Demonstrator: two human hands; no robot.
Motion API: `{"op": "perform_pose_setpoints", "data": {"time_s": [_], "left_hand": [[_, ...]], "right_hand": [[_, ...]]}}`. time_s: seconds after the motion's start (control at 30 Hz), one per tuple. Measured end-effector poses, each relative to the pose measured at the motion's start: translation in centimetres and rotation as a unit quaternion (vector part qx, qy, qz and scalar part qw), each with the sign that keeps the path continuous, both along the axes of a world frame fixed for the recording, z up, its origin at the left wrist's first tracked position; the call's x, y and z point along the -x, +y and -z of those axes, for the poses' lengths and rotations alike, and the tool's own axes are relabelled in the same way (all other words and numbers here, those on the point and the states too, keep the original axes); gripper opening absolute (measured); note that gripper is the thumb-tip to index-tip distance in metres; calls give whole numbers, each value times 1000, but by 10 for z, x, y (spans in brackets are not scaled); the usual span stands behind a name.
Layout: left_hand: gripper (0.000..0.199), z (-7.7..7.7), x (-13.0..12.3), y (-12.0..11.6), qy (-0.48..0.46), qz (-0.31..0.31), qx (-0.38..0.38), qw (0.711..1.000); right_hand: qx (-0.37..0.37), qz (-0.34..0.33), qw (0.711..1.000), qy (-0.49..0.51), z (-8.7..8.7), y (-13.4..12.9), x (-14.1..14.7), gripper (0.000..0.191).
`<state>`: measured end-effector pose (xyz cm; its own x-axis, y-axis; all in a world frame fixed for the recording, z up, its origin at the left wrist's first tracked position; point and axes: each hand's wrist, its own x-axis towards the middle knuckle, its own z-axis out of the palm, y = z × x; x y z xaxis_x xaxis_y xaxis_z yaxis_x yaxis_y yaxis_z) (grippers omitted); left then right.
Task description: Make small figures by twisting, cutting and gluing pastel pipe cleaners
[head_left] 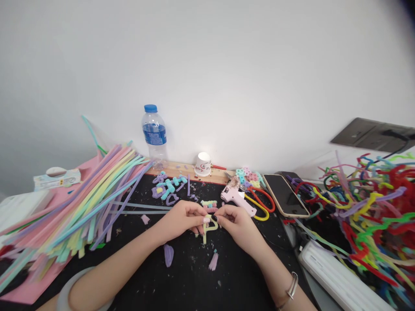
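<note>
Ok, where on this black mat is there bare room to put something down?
Barest: the black mat between the forearms, below the left hand and right hand, bar two purple scraps. Crowded: pastel stems left, tangled stems right, glue gun and phone behind.

Bright, even daylight, soft shadows, sharp centre, fisheye-curved, slightly dark corners.
</note>
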<state>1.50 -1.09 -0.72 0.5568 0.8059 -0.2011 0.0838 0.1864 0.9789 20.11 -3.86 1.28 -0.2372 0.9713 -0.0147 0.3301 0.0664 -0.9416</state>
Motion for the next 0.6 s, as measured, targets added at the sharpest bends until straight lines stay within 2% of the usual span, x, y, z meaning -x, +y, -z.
{"op": "perform_pose_setpoints", "data": {"time_s": [0.23, 0.4, 0.6], "left_hand": [[17, 0, 1, 1, 10, -42, 7, 999], [18, -1, 0, 1, 9, -39, 16, 999], [20, -1, 0, 1, 16, -48, -24, 998]], "right_hand": [[-34, 17, 999, -33, 1, 2, -2, 13], [-104, 45, 989, -99, 4, 1, -2, 13], [-158, 72, 971, -163, 7, -1, -1, 18]]}}
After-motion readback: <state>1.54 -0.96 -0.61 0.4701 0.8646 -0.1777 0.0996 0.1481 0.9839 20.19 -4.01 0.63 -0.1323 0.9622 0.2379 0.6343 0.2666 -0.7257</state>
